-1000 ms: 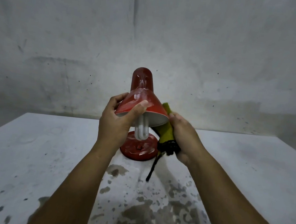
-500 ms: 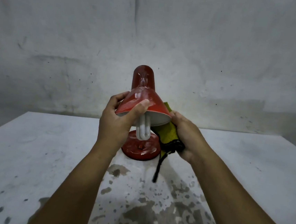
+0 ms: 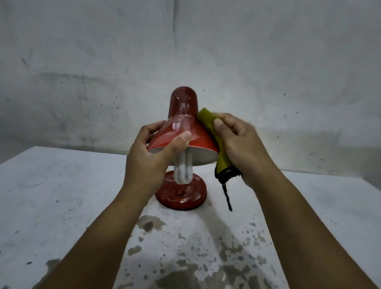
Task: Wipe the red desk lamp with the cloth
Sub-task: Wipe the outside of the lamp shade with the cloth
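The red desk lamp (image 3: 183,111) stands on its round base (image 3: 181,196) at the middle of the table, its shade tilted toward me with a white bulb (image 3: 183,170) hanging out. My left hand (image 3: 151,157) grips the left rim of the shade, thumb on top. My right hand (image 3: 238,144) holds a folded olive-green cloth (image 3: 211,130) with a black edge and dangling string, and presses it against the right side of the shade. The lamp's neck is hidden behind the shade.
The white table (image 3: 51,201) has worn grey patches near me. Its far edge runs along a stained grey wall (image 3: 195,40) just behind the lamp.
My right hand has risen with the cloth from below the shade's right rim up onto the shade's right side. My left hand keeps its grip on the shade.
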